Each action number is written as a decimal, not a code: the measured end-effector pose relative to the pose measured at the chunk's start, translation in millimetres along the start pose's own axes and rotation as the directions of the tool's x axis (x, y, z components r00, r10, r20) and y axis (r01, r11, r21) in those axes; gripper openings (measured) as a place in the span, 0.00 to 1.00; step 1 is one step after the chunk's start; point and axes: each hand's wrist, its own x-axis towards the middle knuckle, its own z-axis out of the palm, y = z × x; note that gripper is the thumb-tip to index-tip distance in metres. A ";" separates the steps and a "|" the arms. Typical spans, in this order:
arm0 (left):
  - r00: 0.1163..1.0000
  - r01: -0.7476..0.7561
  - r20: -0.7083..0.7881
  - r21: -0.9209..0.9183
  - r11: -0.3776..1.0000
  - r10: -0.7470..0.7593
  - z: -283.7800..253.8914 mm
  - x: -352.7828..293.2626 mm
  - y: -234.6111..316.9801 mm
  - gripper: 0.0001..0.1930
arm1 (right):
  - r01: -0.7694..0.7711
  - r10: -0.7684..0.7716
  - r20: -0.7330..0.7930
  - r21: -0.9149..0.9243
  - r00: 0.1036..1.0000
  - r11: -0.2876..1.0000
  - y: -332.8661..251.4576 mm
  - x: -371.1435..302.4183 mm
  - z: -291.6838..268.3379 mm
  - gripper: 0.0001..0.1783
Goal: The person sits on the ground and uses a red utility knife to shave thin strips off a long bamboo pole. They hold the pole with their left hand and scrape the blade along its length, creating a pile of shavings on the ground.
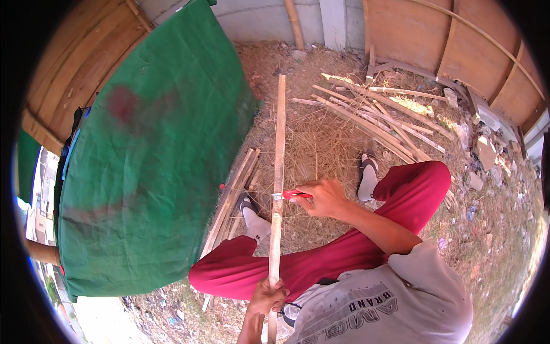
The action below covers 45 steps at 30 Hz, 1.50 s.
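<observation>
A long, pale bamboo strip [279, 143] runs upright through the middle of the view, away from my body between my legs. My left hand [269, 296] is wrapped round its near end, close to my shirt. My right hand [325, 197] grips a red-handled scraping tool [295, 195], whose short metal head lies across the strip about midway along. The tool's exact kind is too small to tell. Below the strip, thin curled shavings [315, 146] cover the ground between my feet.
Several split strips [395, 123] lie heaped at the far right. More strips [229, 198] lie beside my left foot, along a large green tarp [154, 155] on the left. Rubble [487, 152] lines the brown panel wall [475, 46]. A bamboo pole [294, 23] leans at the back.
</observation>
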 end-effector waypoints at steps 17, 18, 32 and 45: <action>0.996 0.081 0.053 -0.052 0.995 -0.078 -8.5 -17.0 -27.3 0.15 | -0.268 0.277 0.107 -0.091 0.955 0.959 32.6 21.7 -0.3 0.19; 0.994 0.088 0.070 -0.042 0.995 -0.085 -10.3 -15.2 -24.8 0.15 | -0.325 0.334 0.125 -0.084 0.934 0.942 27.5 23.7 -0.8 0.19; 0.973 0.214 0.101 -0.071 0.974 -0.206 -19.0 -45.1 -36.2 0.16 | -0.605 0.619 0.066 -0.152 0.783 0.782 78.6 57.5 -24.7 0.22; 0.902 0.431 0.091 -0.153 0.889 -0.422 -18.9 -75.4 -37.5 0.15 | -0.741 0.763 -0.021 -0.257 0.646 0.620 176.8 77.6 -35.4 0.25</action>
